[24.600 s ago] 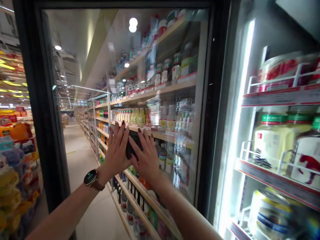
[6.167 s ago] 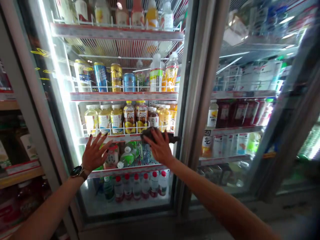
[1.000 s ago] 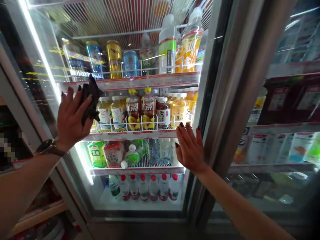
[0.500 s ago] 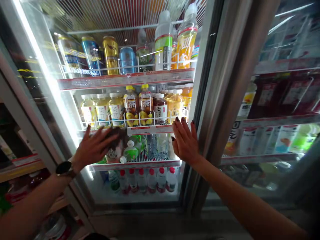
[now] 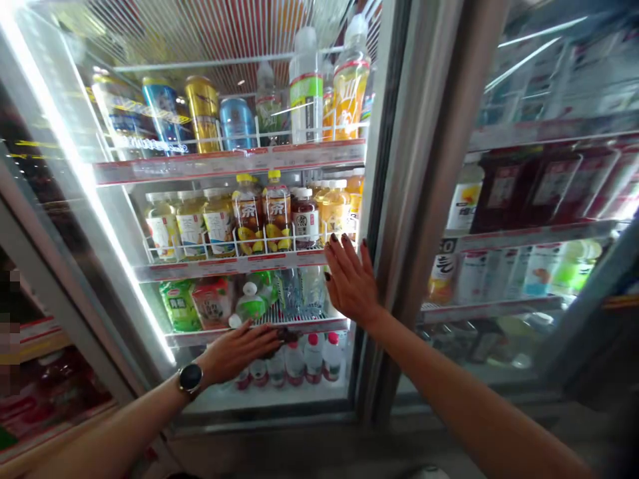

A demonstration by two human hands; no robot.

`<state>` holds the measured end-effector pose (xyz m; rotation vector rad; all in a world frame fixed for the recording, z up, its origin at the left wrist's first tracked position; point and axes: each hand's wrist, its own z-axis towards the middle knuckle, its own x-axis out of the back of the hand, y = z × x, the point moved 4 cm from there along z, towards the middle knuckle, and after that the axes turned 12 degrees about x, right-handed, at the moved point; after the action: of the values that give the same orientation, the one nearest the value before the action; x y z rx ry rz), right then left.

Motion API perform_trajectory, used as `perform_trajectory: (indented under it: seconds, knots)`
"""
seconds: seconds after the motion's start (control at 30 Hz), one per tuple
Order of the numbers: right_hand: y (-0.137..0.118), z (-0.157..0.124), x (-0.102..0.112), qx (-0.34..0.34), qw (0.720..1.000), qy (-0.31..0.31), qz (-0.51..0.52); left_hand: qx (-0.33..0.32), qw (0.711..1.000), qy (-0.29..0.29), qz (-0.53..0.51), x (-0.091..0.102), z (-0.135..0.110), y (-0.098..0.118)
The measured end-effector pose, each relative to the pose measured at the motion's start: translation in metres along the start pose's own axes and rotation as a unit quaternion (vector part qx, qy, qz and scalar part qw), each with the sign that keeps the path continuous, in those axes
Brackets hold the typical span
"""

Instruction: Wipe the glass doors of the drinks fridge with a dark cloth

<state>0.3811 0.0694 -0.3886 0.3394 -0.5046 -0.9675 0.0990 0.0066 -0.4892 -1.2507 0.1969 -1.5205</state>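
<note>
My left hand (image 5: 239,349), with a watch (image 5: 190,378) on its wrist, is stretched out flat in front of the lower shelf edge of a lit drinks fridge. Under its fingertips shows a small dark, crumpled piece that looks like a cloth (image 5: 288,336), partly covered by the hand. Reflections run over the glass door (image 5: 279,392) between me and the drinks. My right hand (image 5: 352,279) lies flat with fingers apart against the glass, close to the metal door frame (image 5: 424,166), and holds nothing.
Behind the glass stand cans (image 5: 202,116), tea bottles (image 5: 247,213), drink cartons (image 5: 212,303), a tipped green bottle (image 5: 254,299) and red-capped bottles (image 5: 313,359). A second fridge section with bottles (image 5: 466,193) is on the right. Shelves with goods (image 5: 50,386) flank the left.
My left hand has swept down and to the right with the dark cloth, uncovering the cartons. The right hand stays on the glass. The view has shifted slightly, moving the fridge leftward.
</note>
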Motion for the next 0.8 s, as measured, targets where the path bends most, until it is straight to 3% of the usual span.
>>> perform_trajectory:
  seconds: [0.07,0.17,0.27,0.33,0.37,0.4,0.47,0.57,0.63,0.7,0.73,0.8]
  knots:
    - [0.000,0.001,0.001,0.002,1.000,-0.002,0.002,-0.058,0.998,-0.022,-0.006,0.002,-0.002,-0.005]
    - [0.000,0.001,0.002,0.003,1.000,-0.002,0.001,-0.049,0.999,0.009,-0.006,0.045,0.036,-0.056]
    - [0.001,-0.001,0.000,-0.004,1.000,-0.008,0.010,0.085,0.992,0.097,-0.001,0.101,0.100,-0.114]
    - [0.001,-0.001,-0.001,-0.009,1.000,-0.010,0.014,0.195,0.966,0.170,-0.008,0.123,0.133,-0.130]
    - [0.001,-0.001,-0.002,-0.011,1.000,-0.008,0.012,0.227,0.955,0.192,-0.013,0.125,0.142,-0.126]
    - [0.001,-0.002,-0.002,-0.011,1.000,-0.005,0.008,0.236,0.952,0.197,-0.014,0.120,0.146,-0.114]
    - [0.001,-0.001,-0.003,-0.008,1.000,0.004,-0.002,0.193,0.967,0.165,-0.006,0.092,0.139,-0.071]
    - [0.001,-0.001,-0.002,0.000,1.000,0.013,-0.004,0.067,0.994,0.088,0.015,0.030,0.094,0.006]
    - [0.001,0.000,-0.001,0.000,1.000,0.011,0.006,-0.021,0.997,0.065,0.021,-0.001,0.056,0.038]
    - [0.001,0.000,0.000,-0.001,1.000,0.005,0.016,-0.096,0.994,0.051,0.023,-0.011,0.030,0.040]
    - [0.001,0.000,0.000,-0.001,1.000,0.004,0.018,-0.115,0.992,0.044,0.022,-0.007,0.025,0.029]
    - [0.001,0.000,0.001,-0.003,1.000,0.008,0.015,-0.096,0.994,0.038,0.019,0.019,0.033,-0.013]
